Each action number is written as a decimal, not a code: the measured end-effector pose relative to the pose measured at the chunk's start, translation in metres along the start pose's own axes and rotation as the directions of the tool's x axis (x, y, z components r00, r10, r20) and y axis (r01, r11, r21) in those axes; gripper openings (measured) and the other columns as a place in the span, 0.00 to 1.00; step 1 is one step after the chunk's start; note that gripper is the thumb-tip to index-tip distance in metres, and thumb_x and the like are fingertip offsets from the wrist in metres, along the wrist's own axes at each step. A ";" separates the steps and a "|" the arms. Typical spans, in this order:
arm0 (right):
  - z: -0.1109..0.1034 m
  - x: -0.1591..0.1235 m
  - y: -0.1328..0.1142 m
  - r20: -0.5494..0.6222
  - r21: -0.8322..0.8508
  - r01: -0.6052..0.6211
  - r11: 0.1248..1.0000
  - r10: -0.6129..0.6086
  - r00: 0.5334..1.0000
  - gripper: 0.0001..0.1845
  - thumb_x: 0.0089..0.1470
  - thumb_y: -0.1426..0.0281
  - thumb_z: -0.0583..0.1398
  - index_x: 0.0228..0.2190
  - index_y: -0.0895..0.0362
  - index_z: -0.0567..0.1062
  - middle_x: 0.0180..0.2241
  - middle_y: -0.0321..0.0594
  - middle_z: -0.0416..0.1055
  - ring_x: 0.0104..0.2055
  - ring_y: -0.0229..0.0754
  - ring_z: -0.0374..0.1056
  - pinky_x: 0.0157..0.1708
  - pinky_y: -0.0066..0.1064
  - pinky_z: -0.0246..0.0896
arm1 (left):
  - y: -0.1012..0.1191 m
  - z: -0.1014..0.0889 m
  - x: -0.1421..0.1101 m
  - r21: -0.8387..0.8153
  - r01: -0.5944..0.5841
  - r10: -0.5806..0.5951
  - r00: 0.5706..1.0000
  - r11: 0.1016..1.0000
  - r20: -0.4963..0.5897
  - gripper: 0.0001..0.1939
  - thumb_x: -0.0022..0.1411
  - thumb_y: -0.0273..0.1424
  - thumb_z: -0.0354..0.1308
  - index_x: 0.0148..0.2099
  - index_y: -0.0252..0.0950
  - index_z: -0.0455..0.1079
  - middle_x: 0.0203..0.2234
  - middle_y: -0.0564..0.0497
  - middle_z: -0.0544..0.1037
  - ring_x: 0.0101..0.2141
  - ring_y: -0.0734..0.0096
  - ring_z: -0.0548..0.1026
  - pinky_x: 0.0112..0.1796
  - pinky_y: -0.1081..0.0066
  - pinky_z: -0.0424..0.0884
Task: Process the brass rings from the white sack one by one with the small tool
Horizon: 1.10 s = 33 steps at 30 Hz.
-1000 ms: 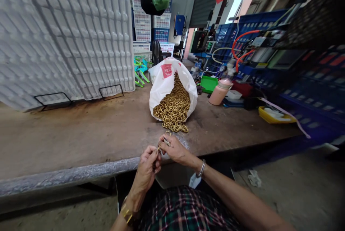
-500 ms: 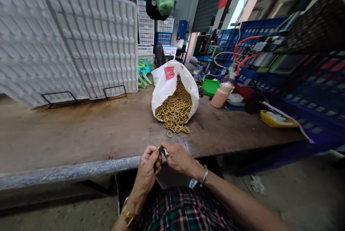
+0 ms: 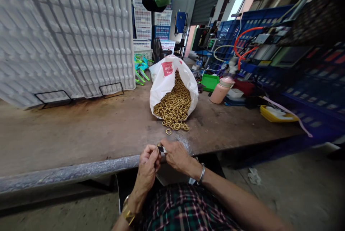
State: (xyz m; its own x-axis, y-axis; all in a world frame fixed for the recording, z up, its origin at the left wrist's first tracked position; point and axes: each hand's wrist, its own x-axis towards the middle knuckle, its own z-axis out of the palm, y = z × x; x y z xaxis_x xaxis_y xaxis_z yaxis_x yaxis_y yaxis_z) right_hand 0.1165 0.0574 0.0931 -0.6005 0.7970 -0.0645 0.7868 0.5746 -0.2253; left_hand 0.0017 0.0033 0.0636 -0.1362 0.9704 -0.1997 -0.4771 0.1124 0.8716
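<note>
A small brass-coloured piece (image 3: 158,145), probably a ring, sits at the fingertips of the left hand (image 3: 147,161), just over the near edge of the bench (image 3: 107,123). That hand is closed in a pinch on it. The right hand (image 3: 178,154) has its fingers closed on a small dark-and-white piece (image 3: 162,149), whose dark end meets the left fingertips; I can't make out from here what it is.

Just beyond the hands lies one loose ring (image 3: 168,134), flat on the wood. Farther back, a small spill of rings (image 3: 176,126) runs out of the mouth of a white bag (image 3: 159,92), which lies open towards the person and holds a big heap of rings (image 3: 174,105). By my reckoning, this one piece is in mid-handling and most of the rings wait untouched; how many have been dealt with, I can't tell, as no separate finished pile shows.

To the right of the bag are a green tray (image 3: 210,82) and a pink bottle (image 3: 219,93); at the left, tall white ribbed panels (image 3: 94,36) stand upright.
</note>
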 end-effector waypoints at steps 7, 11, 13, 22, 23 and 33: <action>0.018 0.014 0.036 0.045 -0.070 -0.179 0.981 0.182 0.982 0.15 0.49 0.78 0.50 0.40 0.60 0.66 0.32 0.47 0.73 0.33 0.43 0.68 0.28 0.29 0.49 | 0.003 0.009 -0.015 0.018 0.013 -0.016 0.982 1.000 0.188 0.15 0.54 0.41 0.58 0.28 0.36 0.59 0.17 0.59 0.62 0.15 0.84 0.55 0.17 0.80 0.50; 0.029 0.023 0.059 -0.085 -0.014 -0.280 0.960 0.278 0.957 0.13 0.53 0.74 0.49 0.41 0.58 0.66 0.32 0.43 0.72 0.34 0.42 0.68 0.30 0.28 0.50 | 0.004 0.013 -0.012 -0.158 0.104 -0.082 0.986 0.982 0.144 0.16 0.52 0.41 0.59 0.28 0.35 0.58 0.20 0.57 0.65 0.16 0.84 0.56 0.15 0.81 0.49; 0.031 0.030 0.062 -0.145 0.018 -0.283 0.959 0.283 0.948 0.12 0.55 0.71 0.48 0.41 0.57 0.66 0.33 0.42 0.72 0.35 0.41 0.68 0.31 0.27 0.50 | 0.001 0.011 -0.007 -0.218 0.123 -0.104 0.990 0.968 0.093 0.17 0.51 0.41 0.60 0.28 0.34 0.59 0.22 0.55 0.68 0.16 0.85 0.58 0.15 0.81 0.50; 0.033 0.048 0.052 -0.144 -0.073 -0.307 0.949 0.295 0.945 0.11 0.56 0.73 0.48 0.41 0.56 0.64 0.38 0.45 0.71 0.37 0.42 0.68 0.33 0.29 0.53 | -0.011 -0.005 0.004 -0.380 0.250 -0.250 0.967 0.890 0.050 0.16 0.47 0.33 0.63 0.38 0.35 0.66 0.21 0.55 0.71 0.17 0.81 0.64 0.15 0.81 0.56; 0.033 0.048 0.052 -0.140 -0.091 -0.305 0.948 0.291 0.946 0.11 0.55 0.74 0.48 0.41 0.57 0.64 0.39 0.46 0.70 0.37 0.43 0.68 0.32 0.30 0.53 | -0.012 -0.006 0.005 -0.410 0.268 -0.274 0.961 0.872 0.046 0.15 0.46 0.31 0.64 0.37 0.34 0.67 0.21 0.54 0.72 0.18 0.81 0.65 0.16 0.81 0.57; 0.033 0.041 0.060 -0.165 0.168 -0.203 0.965 0.231 0.959 0.10 0.50 0.75 0.50 0.36 0.58 0.67 0.32 0.42 0.70 0.33 0.40 0.64 0.31 0.28 0.50 | -0.012 -0.005 0.023 -0.388 0.317 -0.389 0.913 0.865 -0.121 0.14 0.39 0.25 0.67 0.32 0.35 0.68 0.26 0.50 0.77 0.26 0.68 0.76 0.17 0.79 0.64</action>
State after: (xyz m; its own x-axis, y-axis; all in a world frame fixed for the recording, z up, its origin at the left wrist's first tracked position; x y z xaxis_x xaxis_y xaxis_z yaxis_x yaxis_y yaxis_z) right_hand 0.1347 0.1188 0.0452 -0.3707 0.9276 0.0464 0.8570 0.3609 -0.3678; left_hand -0.0006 0.0233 0.0464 -0.0434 0.8168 -0.5753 -0.7931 0.3220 0.5171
